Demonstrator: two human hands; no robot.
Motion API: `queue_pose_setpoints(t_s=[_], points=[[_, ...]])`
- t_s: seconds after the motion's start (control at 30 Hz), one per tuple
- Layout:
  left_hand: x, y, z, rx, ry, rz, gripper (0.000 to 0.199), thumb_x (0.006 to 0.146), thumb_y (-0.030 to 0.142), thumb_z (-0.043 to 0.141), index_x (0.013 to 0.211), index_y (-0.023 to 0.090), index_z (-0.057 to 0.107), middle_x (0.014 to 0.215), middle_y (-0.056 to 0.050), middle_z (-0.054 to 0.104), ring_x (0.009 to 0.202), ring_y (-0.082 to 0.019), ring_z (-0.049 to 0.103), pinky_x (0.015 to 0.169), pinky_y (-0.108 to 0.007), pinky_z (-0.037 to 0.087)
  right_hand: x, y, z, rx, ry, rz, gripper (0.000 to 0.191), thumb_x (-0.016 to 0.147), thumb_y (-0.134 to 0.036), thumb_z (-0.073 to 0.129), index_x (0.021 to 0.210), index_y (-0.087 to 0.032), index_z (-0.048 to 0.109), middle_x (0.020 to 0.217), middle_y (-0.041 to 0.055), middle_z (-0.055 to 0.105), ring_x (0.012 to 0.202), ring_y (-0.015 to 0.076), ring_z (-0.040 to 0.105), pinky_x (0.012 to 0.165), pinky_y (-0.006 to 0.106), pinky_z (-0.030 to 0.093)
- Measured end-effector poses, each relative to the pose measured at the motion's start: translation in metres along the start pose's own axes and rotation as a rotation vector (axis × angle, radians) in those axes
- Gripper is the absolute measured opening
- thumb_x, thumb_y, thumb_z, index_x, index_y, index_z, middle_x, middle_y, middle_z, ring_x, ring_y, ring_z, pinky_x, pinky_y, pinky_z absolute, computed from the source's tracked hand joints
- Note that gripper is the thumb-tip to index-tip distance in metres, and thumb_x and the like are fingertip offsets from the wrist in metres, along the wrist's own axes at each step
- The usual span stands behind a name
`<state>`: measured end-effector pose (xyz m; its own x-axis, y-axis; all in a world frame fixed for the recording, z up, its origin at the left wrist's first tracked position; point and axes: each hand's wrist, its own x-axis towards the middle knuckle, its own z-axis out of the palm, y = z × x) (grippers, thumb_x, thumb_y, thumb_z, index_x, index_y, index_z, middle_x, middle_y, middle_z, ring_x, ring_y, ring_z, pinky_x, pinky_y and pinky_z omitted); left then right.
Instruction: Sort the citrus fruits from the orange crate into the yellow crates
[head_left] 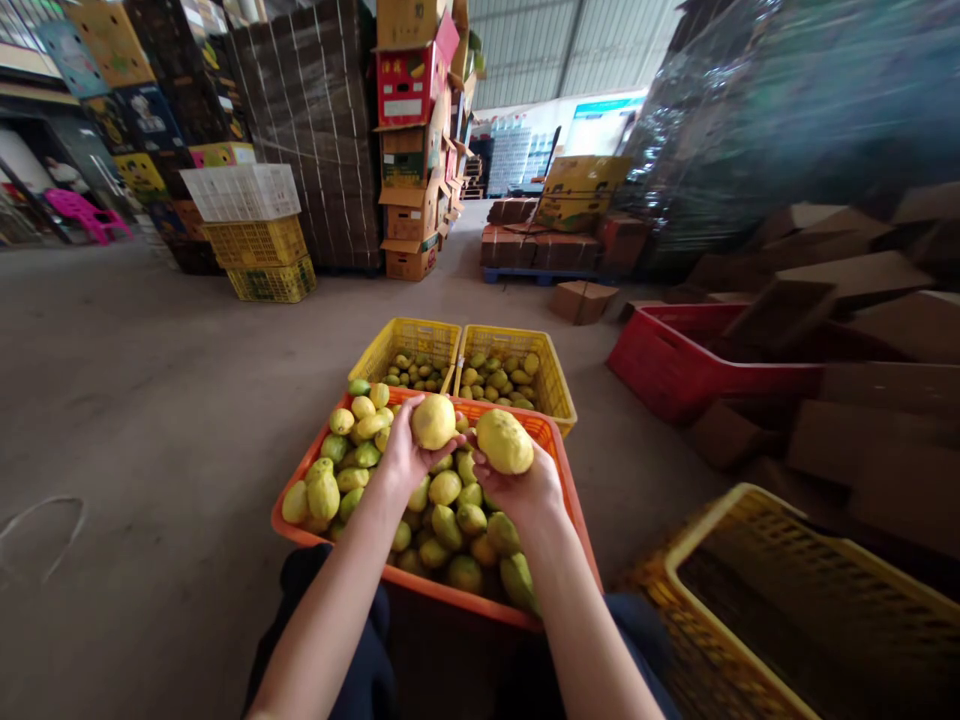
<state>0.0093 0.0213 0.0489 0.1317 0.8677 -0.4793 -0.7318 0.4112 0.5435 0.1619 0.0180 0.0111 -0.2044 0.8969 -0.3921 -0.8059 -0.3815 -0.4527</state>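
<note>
Cupped in my left hand is a round yellow lemon-like fruit, palm turned up beneath it. My right hand has its fingers around a larger, longer yellow lemon-like fruit with a bumpy, dark-spotted skin. The two fruits are held side by side, slightly apart. Directly below is an orange crate, filled with many similar yellow and green fruits. My forearms hide part of that pile.
Beyond the orange crate stand two yellow crates, left and right, partly filled with similar fruit. A yellow crate is at the lower right. Behind it are a red crate and loose cardboard. Stacked boxes rise ahead.
</note>
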Motion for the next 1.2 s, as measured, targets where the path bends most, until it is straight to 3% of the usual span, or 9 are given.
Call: queue_pose_setpoints(t_s=[0.2,0.37,0.47,0.7,0.83,0.93,1.03,1.13,1.2], points=[[0.007,-0.004,-0.002,-0.057,-0.027,0.037,0.037,0.099,0.034,0.058,0.133,0.022,0.067,0.109,-0.010,0.078,0.096,-0.026,0.078,0.075,-0.033,0.067,0.004,0.001,-0.003,0.045,-0.014,-0.004,0.026,0.091,-0.034,0.054,0.096,-0.017,0.073,0.079,0.0119,0.078,0.064,0.0243,0.073,0.048,0.032,0.059],[0.000,-0.002,0.005,0.026,0.010,0.080,0.020,0.098,0.027,0.063,0.112,0.014,0.070,0.103,-0.014,0.075,0.101,-0.026,0.077,0.058,-0.021,0.061,-0.006,0.000,0.009,0.016,0.025,-0.027,0.021,0.094,-0.033,0.057,0.096,-0.017,0.071,0.076,0.0100,0.078,0.066,0.0229,0.074,0.054,0.032,0.063],[-0.002,-0.003,0.005,0.022,-0.008,0.087,0.005,0.095,0.018,0.066,0.098,0.016,0.068,0.101,-0.013,0.073,0.100,-0.024,0.077,0.053,-0.017,0.058,-0.012,0.000,0.015,0.008,0.024,-0.025,0.015,0.094,-0.027,0.059,0.093,-0.015,0.069,0.074,0.0091,0.077,0.062,0.0212,0.074,0.056,0.031,0.064],[-0.001,-0.002,0.002,0.012,-0.019,0.110,0.012,0.093,0.012,0.068,0.104,0.015,0.069,0.099,-0.011,0.074,0.099,-0.024,0.077,0.054,-0.017,0.060,-0.013,0.001,0.017,-0.103,-0.009,-0.034,0.004,0.090,-0.015,0.063,0.090,-0.018,0.066,0.080,0.0062,0.078,0.067,0.0187,0.075,0.058,0.028,0.065],[0.000,0.003,0.003,-0.109,0.059,0.120,0.016,0.095,0.010,0.063,0.110,0.015,0.066,0.092,-0.007,0.073,0.086,-0.021,0.079,0.056,-0.018,0.062,-0.011,0.004,0.017,-0.117,0.002,-0.194,0.025,0.077,-0.003,0.070,0.092,-0.022,0.064,0.088,0.0007,0.077,0.080,0.0186,0.075,0.074,0.033,0.068],[-0.001,0.009,0.003,-0.168,0.036,0.074,0.013,0.100,0.016,0.059,0.110,0.012,0.064,0.083,-0.007,0.072,0.068,-0.016,0.076,0.054,-0.016,0.062,-0.011,0.004,0.015,-0.135,-0.004,-0.329,0.039,0.065,0.000,0.079,0.091,-0.025,0.064,0.086,-0.0026,0.074,0.082,0.0184,0.073,0.077,0.035,0.068],[-0.005,0.014,0.002,-0.107,-0.046,0.014,0.023,0.105,0.030,0.054,0.108,0.009,0.064,0.079,-0.008,0.072,0.049,-0.009,0.065,0.041,-0.011,0.051,-0.011,0.003,0.013,-0.211,0.018,-0.339,0.044,0.057,-0.011,0.091,0.092,-0.024,0.065,0.084,-0.0005,0.074,0.077,0.0209,0.073,0.071,0.035,0.067],[-0.006,0.014,-0.001,0.016,-0.137,0.111,0.024,0.100,0.036,0.063,0.098,0.012,0.065,0.075,-0.005,0.070,0.041,-0.006,0.053,0.032,-0.011,0.039,-0.011,0.003,0.010,-0.349,0.037,-0.363,0.050,0.052,-0.025,0.097,0.092,-0.022,0.067,0.084,0.0017,0.075,0.074,0.0218,0.073,0.066,0.034,0.064],[-0.004,0.012,-0.004,0.128,-0.140,0.198,0.020,0.092,0.032,0.074,0.094,0.014,0.065,0.075,-0.003,0.069,0.047,-0.006,0.056,0.038,-0.011,0.043,-0.011,0.003,0.008,-0.433,0.035,-0.430,0.055,0.048,-0.028,0.099,0.092,-0.021,0.066,0.086,0.0014,0.074,0.077,0.0215,0.072,0.070,0.035,0.063]])
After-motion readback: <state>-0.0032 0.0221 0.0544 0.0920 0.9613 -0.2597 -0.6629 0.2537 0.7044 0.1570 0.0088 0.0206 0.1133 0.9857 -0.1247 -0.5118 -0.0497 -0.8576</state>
